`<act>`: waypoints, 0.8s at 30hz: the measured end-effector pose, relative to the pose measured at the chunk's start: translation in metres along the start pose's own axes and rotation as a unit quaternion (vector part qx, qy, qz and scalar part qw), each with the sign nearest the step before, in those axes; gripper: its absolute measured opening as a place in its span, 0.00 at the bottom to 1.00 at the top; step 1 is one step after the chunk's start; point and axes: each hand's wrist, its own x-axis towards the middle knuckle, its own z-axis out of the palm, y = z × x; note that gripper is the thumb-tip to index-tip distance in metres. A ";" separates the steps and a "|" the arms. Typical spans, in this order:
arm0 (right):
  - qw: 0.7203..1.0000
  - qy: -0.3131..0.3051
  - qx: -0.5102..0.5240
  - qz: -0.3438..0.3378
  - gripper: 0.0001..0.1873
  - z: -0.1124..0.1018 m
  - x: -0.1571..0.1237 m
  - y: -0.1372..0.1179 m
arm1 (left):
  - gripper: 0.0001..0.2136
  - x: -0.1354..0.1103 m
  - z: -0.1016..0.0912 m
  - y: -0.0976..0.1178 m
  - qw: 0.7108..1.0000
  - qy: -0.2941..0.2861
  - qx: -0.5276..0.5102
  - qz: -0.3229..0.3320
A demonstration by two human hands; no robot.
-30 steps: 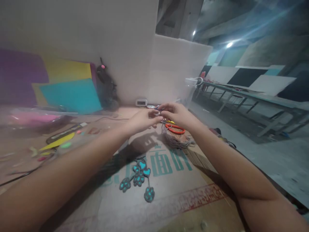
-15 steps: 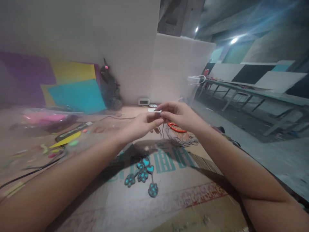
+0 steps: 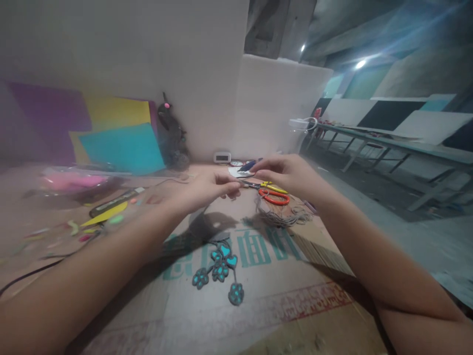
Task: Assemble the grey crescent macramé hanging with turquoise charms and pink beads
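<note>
My left hand [image 3: 212, 186] is closed, thumb pressed against its fingers, above the far middle of the cardboard. Across a short gap, my right hand [image 3: 286, 172] pinches with thumb and fingertips; what either hand holds is too small to make out. Between and behind them lie a white piece [image 3: 236, 172] and a dark blue pointed thing [image 3: 247, 166]. Scissors with red and yellow handles [image 3: 274, 197] lie below my right hand, beside a bundle of grey cord [image 3: 286, 217]. Nearer me rests a grey ornament with turquoise hearts and paw prints [image 3: 220, 268].
A utility knife [image 3: 114, 202], coloured scraps and a clear bag with pink material [image 3: 74, 180] lie at left. Coloured sheets [image 3: 121, 148] and a dark figure [image 3: 172, 128] stand against the wall. A small digital clock [image 3: 222, 157] and a clear bottle [image 3: 300, 129] are behind.
My hands have moved apart from a shared pinch on a small whitish piece. The scissors and the dark blue thing now show between them. The view has shifted slightly.
</note>
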 end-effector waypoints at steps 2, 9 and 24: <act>0.999 -0.029 -0.014 -0.004 0.09 0.000 0.001 0.004 | 0.12 -0.001 -0.007 0.003 1.000 -0.001 -0.004 0.008; 0.997 -0.075 0.006 -0.002 0.12 0.012 0.003 0.007 | 0.20 -0.007 -0.026 0.014 0.992 0.035 0.076 -0.091; 0.899 -0.144 0.409 0.057 0.18 0.073 -0.007 -0.002 | 0.18 -0.004 -0.013 0.014 0.987 0.088 -0.127 -0.044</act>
